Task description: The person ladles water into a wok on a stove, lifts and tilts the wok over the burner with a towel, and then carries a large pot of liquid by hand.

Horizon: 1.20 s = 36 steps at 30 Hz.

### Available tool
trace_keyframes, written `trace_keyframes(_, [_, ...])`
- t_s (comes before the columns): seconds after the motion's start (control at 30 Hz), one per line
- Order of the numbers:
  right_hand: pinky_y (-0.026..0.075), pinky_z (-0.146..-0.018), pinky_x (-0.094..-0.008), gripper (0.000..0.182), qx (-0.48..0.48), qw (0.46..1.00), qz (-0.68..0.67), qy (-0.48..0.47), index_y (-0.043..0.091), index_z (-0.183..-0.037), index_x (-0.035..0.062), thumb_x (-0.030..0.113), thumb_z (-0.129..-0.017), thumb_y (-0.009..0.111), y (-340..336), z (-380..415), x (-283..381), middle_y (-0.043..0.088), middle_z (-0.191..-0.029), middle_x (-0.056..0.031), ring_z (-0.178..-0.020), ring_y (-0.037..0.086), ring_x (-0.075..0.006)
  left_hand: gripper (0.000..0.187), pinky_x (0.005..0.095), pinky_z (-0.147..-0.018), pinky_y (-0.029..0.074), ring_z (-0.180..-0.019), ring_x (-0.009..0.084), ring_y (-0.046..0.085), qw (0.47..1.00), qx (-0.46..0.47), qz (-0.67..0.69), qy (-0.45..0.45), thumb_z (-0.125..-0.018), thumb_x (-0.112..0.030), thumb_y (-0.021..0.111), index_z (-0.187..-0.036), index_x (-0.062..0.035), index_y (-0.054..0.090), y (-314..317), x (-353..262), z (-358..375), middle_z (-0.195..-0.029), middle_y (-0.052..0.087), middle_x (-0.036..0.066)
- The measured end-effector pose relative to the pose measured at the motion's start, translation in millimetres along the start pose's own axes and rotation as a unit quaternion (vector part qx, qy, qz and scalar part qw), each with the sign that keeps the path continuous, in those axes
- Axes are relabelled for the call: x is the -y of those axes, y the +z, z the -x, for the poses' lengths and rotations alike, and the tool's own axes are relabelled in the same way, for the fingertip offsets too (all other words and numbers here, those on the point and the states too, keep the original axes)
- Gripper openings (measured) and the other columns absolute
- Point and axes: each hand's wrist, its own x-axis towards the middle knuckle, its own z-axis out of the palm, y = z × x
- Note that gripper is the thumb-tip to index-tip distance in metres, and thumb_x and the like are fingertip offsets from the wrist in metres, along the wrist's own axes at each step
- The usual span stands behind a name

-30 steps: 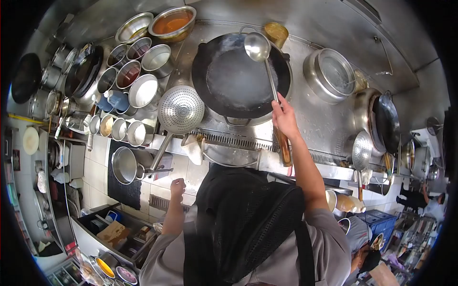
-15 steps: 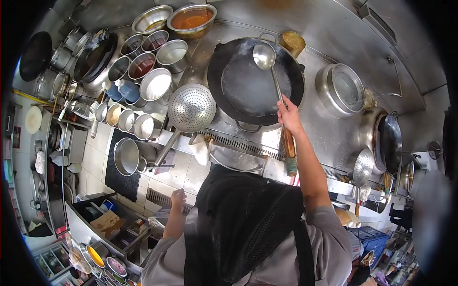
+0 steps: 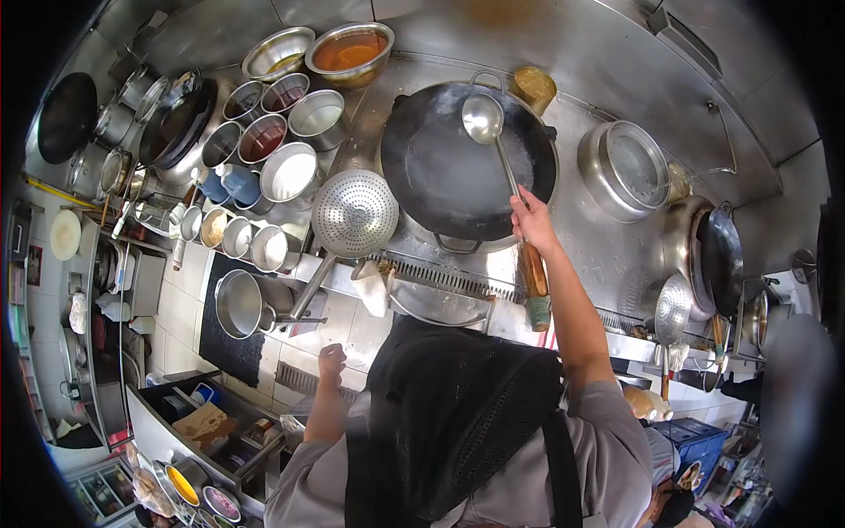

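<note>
My right hand (image 3: 532, 220) is wrapped round the shaft of a steel ladle (image 3: 483, 119), just above its wooden handle. The ladle's bowl hangs over the far part of a large black wok (image 3: 458, 194), and its handle slants back toward me. Thin steam hazes the inside of the wok. Low on the left, away from the stove, my left hand (image 3: 332, 361) is held with its fingers curled in and nothing showing in them. A perforated steel strainer (image 3: 356, 211) lies left of the wok, its handle pointing down toward a deep steel pot (image 3: 238, 304).
Several steel containers of sauces and seasonings (image 3: 290, 172) stand left of the wok, with two blue bottles (image 3: 238, 183). Behind them sit steel bowls of liquid (image 3: 349, 53). On the right are a steel pot (image 3: 627, 167) and a second wok (image 3: 722, 260).
The whole view has shifted slightly. The ladle bowl sits a little nearer to me in the picture, and the pale steam in the wok looks thinner. Both hands keep their pose.
</note>
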Motion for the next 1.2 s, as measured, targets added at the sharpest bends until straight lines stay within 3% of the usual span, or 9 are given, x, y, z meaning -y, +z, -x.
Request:
trace_keyframes(0.4, [0.034,-0.037,-0.0264,0.056,0.018,0.998,-0.054,0.022,0.035,-0.145,0.0049,0.025,-0.097,0.056,4.4,19.0,-4.5,0.048,-0.061,-0.0006,-0.041,0.043,-0.0097,0.027,0.0208,-0.044,0.036,-0.059,0.0080,0.052,0.999,-0.012,0.014,-0.032,-0.085,-0.017,0.062,-0.107,-0.0029,0.058,-2.4,4.4,12.7,-0.072,0.054,0.000])
trace_keyframes(0.8, [0.034,-0.038,-0.0248,0.050,0.047,0.990,-0.115,0.070,0.039,-0.143,0.0118,0.026,-0.098,0.055,18.7,38.3,-4.1,0.048,-0.063,-0.0002,-0.042,0.042,-0.0088,0.030,0.0222,-0.048,0.040,-0.064,0.0104,0.055,1.000,0.003,0.001,-0.014,-0.085,-0.021,0.063,-0.110,-0.0041,0.057,1.3,-0.2,6.2,-0.077,0.058,0.003])
trace_keyframes(0.9, [0.033,-0.039,-0.0236,0.036,0.063,0.956,-0.260,0.122,0.046,-0.131,0.0135,0.028,-0.099,0.053,22.7,52.5,5.1,0.049,-0.066,0.0002,-0.043,0.040,-0.0067,0.032,0.0220,-0.049,0.040,-0.065,0.0110,0.056,1.000,-0.003,-0.003,-0.014,-0.085,-0.023,0.064,-0.110,-0.0043,0.057,0.0,0.8,3.5,-0.077,0.058,0.003])
trace_keyframes(1.0, [0.032,-0.039,-0.0218,0.017,0.100,0.912,-0.385,0.102,0.049,-0.113,0.0161,0.028,-0.101,0.050,14.2,66.3,10.4,0.050,-0.067,0.0001,-0.043,0.039,-0.0052,0.032,0.0218,-0.048,0.039,-0.064,0.0111,0.055,1.000,-0.018,-0.008,-0.016,-0.085,-0.022,0.064,-0.111,-0.0043,0.057,-0.1,-1.5,7.8,-0.075,0.057,0.003])
trace_keyframes(1.2, [0.032,-0.038,-0.0208,0.010,0.053,0.888,-0.455,0.048,0.047,-0.102,0.0160,0.026,-0.102,0.046,-28.3,98.9,38.4,0.050,-0.068,-0.0015,-0.042,0.039,-0.0053,0.029,0.0238,-0.047,0.038,-0.063,0.0117,0.055,1.000,0.000,-0.006,-0.022,-0.084,-0.021,0.063,-0.108,-0.0045,0.059,-3.4,4.4,1.1,-0.074,0.057,0.001])
